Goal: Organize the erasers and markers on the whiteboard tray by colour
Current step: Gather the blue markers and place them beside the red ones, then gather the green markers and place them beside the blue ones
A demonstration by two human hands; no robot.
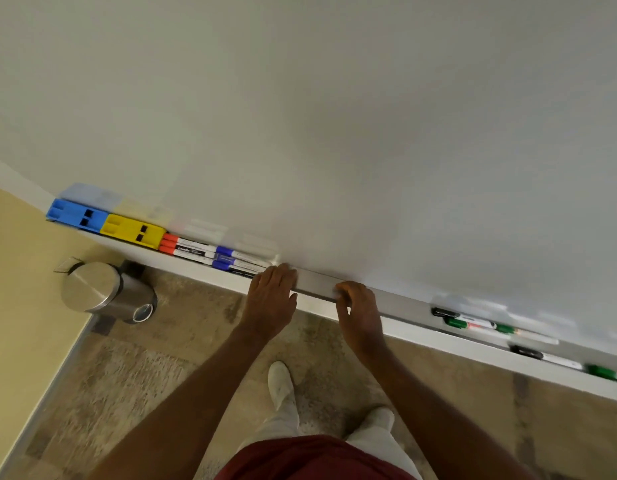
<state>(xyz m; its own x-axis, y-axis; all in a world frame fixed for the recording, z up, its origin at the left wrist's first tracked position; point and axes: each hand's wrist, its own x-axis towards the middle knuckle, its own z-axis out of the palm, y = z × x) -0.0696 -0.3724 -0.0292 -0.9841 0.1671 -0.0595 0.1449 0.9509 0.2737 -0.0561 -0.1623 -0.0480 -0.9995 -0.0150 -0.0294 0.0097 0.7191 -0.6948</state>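
Note:
On the whiteboard tray, from the left, lie a blue eraser, a yellow eraser, red-capped markers and blue-capped markers. My left hand rests flat on the tray's edge at the right end of the blue markers, fingers straight. My right hand sits on the tray to the right with fingers curled over the rim; nothing shows in it. Farther right lie a black marker, green markers, another black marker and a green cap.
The whiteboard fills the upper view. A steel pedal bin stands on the carpet below the tray's left end, beside a yellow wall. My feet in white socks are below the tray.

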